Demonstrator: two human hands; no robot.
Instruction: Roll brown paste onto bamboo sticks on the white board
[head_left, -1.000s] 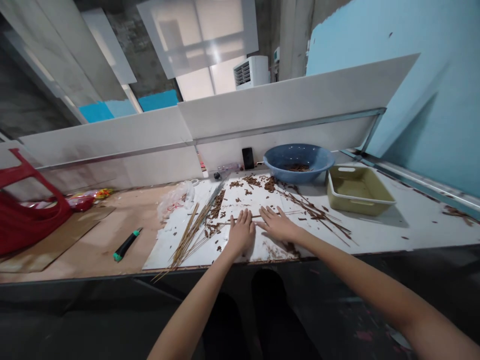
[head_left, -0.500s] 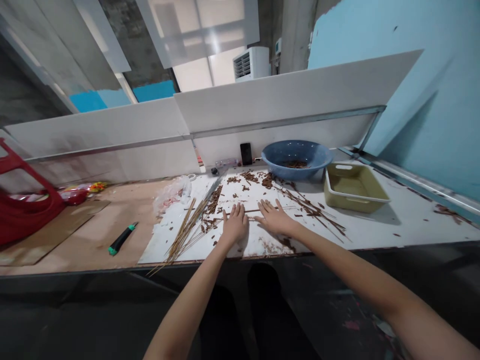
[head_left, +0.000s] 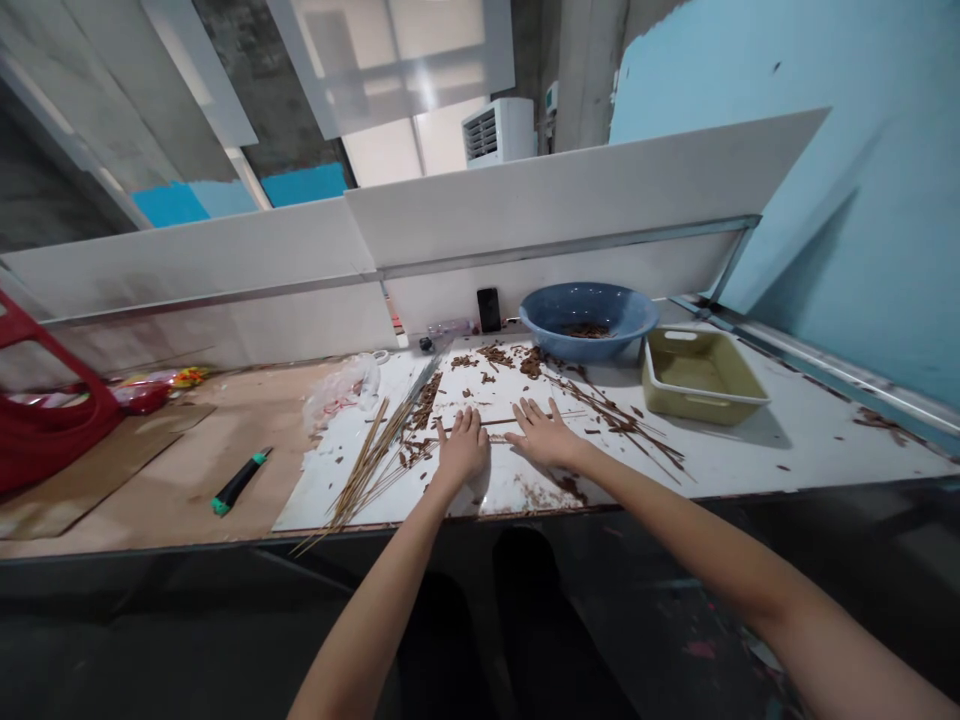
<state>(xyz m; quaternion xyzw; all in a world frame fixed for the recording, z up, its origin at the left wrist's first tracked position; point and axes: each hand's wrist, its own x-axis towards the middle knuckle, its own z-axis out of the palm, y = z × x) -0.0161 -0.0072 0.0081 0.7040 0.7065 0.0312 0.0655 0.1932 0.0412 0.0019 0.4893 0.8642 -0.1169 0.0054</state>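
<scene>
My left hand (head_left: 463, 450) lies flat, fingers stretched forward, over a thin stick coated in brown material (head_left: 500, 422). Beside it my right hand (head_left: 546, 436) presses on the same stick, palm down with fingers spread. The stick runs crosswise under both hands, its middle showing in the gap between them. To the left of my left hand is a loose bundle of bare thin sticks (head_left: 367, 460), with brown crumbly pieces (head_left: 426, 402) alongside. Right of my right hand lie several brown-coated sticks (head_left: 630, 420).
A blue basin (head_left: 589, 345) holding brown bits stands at the back, beside an olive plastic bin (head_left: 701, 405). A phone (head_left: 489, 310) leans on the back panel. Leftward are a plastic bag (head_left: 341, 385), a green-and-black utility knife (head_left: 240, 482) and a red plastic chair (head_left: 52, 430).
The view has shifted slightly. Both hands stay flat on the stick in nearly the same place; little else differs.
</scene>
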